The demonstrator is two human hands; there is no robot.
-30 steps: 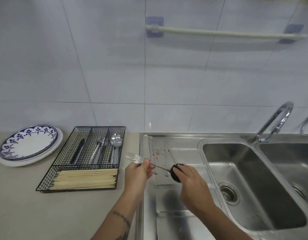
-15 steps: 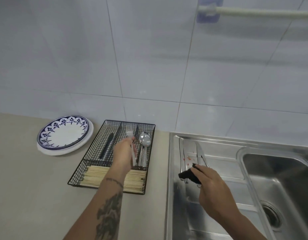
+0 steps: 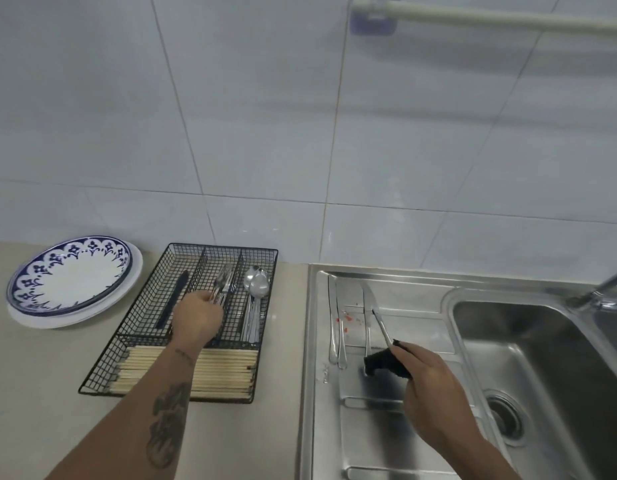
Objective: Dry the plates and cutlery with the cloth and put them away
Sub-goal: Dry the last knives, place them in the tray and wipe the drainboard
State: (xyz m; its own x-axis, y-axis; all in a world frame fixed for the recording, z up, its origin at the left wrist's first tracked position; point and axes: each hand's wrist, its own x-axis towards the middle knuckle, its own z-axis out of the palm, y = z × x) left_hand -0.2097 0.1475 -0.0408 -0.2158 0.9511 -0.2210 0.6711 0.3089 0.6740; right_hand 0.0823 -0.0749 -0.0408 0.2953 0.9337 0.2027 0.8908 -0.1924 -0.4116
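The left hand (image 3: 196, 318) is down inside the wire cutlery basket (image 3: 146, 315), fingers curled around the handle of a fork (image 3: 221, 289) whose head lies up the middle compartment among other forks. To finish well, the handle should be lowered flat and parallel to the dividers, then let go only once the tines rest on the mesh, so nothing catches the wire or springs across into a neighbouring slot.

Just left of that grip, the next compartment holds one dark-handled knife (image 3: 173, 303). Just right of it, the third holds the spoons (image 3: 257, 299), bowls at the far end. Nearer the person, under the wrist, the long cross compartment is packed with chopsticks (image 3: 224, 370). Beyond the basket's left side sit the stacked plates (image 3: 71, 282), blue-patterned one on top.

Well to the right, the right hand (image 3: 425, 386) clutches a bunched dark cloth (image 3: 383, 363) above the drainboard (image 3: 421, 327), a thin utensil (image 3: 381, 323) angled up from the cloth. Three table knives (image 3: 333, 317) lie beside it, undried by the look of it.
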